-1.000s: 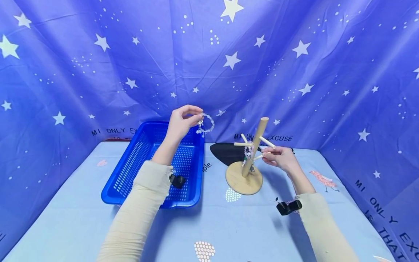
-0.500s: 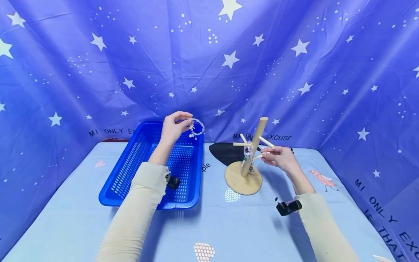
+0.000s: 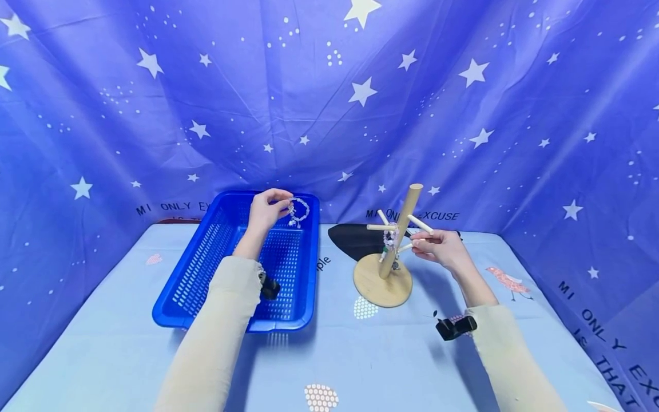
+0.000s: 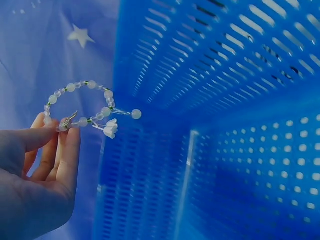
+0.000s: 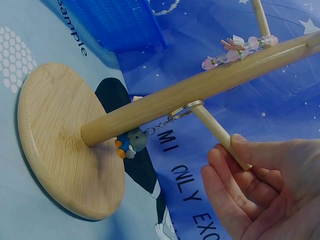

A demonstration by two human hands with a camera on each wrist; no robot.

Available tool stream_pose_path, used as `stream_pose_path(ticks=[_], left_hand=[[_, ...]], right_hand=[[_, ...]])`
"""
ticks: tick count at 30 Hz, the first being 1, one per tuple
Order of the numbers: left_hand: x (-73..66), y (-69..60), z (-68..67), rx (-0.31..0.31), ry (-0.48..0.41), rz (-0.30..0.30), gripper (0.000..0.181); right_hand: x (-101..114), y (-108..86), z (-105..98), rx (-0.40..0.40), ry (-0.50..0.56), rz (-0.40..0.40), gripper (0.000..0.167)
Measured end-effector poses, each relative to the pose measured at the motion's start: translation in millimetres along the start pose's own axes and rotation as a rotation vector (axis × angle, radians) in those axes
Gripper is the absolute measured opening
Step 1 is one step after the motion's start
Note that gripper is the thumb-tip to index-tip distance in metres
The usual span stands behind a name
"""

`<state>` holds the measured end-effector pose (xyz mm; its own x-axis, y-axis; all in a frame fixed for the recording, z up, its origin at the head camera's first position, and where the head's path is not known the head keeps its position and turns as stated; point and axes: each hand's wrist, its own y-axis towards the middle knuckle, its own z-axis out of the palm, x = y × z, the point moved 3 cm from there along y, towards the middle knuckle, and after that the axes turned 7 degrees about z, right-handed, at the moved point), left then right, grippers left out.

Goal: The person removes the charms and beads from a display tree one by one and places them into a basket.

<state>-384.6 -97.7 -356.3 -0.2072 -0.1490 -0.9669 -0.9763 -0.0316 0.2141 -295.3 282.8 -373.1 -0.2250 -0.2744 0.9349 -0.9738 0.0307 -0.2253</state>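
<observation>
Left fingers (image 4: 69, 160) pinch a round bracelet (image 4: 83, 121) of translucent beads; right fingers (image 5: 222, 192) pinch a slim, smooth wooden peg (image 5: 216, 125).

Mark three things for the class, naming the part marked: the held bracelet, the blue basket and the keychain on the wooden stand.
Bracelet (image 4: 105, 112): left wrist view, on a pale bead.
Blue basket (image 3: 311, 274): head view, on its right rim.
Keychain (image 5: 135, 140): right wrist view, on its figure's grey head.

A person's sleeved forearms (image 3: 207, 335) reach forward, the left grip (image 3: 265, 213) well to the left of the wooden stand (image 3: 407, 213) with thumb (image 4: 35, 138) and fingertips (image 4: 71, 142) pinched, the right grip (image 3: 439, 247) at the stand's right side, thumb opposing bent fingers (image 5: 222, 192).
</observation>
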Motion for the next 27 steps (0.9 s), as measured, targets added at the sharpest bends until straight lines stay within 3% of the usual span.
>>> stream_pose_path(ticks=[11,18,27], left_hand=[[38.2,6.4,-3.2,0.067,0.025,-0.143,0.023],[62.0,0.9,-3.7,0.098,0.049,-0.268,0.023],[66.6,1.4,-6.6,0.105,0.089,-0.276,0.031]], right_hand=[[0.5,1.0,-1.2,0.012,0.003,0.017,0.043],[-3.1,1.7,-3.0,0.013,0.005,0.029,0.043],[0.2,1.0,-1.3,0.013,-0.003,0.008,0.045]])
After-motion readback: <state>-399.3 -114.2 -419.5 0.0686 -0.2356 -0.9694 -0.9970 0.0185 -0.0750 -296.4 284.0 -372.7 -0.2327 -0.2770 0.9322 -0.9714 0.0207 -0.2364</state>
